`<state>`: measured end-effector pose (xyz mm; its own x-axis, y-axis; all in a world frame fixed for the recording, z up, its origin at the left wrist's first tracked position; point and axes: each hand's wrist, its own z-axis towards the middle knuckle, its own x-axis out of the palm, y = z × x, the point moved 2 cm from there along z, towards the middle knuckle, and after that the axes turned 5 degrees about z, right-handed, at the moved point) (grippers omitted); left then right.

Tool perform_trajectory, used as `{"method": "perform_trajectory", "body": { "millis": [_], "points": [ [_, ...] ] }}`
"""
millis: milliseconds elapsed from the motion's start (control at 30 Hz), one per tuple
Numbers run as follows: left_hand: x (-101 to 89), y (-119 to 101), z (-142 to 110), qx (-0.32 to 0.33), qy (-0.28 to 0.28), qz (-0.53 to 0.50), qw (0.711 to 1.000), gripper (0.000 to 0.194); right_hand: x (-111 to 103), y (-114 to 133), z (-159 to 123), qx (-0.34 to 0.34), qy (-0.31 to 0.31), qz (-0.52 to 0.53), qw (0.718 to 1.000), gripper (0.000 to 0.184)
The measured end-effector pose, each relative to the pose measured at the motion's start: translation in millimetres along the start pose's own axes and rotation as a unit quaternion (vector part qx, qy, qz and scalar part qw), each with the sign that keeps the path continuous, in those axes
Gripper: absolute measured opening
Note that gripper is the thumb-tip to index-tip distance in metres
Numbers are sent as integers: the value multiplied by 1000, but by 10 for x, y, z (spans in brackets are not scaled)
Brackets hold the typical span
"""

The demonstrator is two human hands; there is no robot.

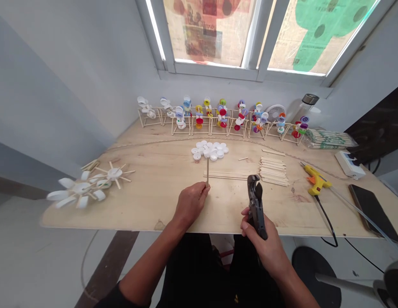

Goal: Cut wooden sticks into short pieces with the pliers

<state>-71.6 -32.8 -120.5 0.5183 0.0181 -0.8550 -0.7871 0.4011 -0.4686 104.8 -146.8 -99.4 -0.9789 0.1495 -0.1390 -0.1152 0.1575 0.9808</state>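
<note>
My left hand [191, 202] is closed around the lower end of a thin wooden stick [207, 171], which stands upright over the tabletop. My right hand [266, 244] grips dark-handled pruning shears [256, 205], their curved jaws parted and pointing up. Nothing lies between the jaws. Beyond the stick sits a cluster of white bottle caps [213, 156]. A few long sticks [231, 175] lie crosswise behind my left hand, and a stack of sticks [272, 171] rests to the right of them.
A yellow glue gun [317, 179], a phone [372, 209] and a power strip [349, 164] lie on the right. Wheels of sticks and white pieces [80, 188] are at the left edge. Stick frames with coloured caps [222, 119] line the wall; a bottle [306, 107] stands behind.
</note>
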Motion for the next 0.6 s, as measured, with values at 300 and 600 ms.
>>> {"method": "perform_trajectory", "body": {
  "millis": [300,600],
  "points": [
    [-423,-303,-40,95,133,-39,986,27,-161,74,14,-29,22,-256,966,15],
    [-667,-537,-23,174,186,-12,967,30,-119,62,-32,-53,36,-313,948,14]
  ]
}}
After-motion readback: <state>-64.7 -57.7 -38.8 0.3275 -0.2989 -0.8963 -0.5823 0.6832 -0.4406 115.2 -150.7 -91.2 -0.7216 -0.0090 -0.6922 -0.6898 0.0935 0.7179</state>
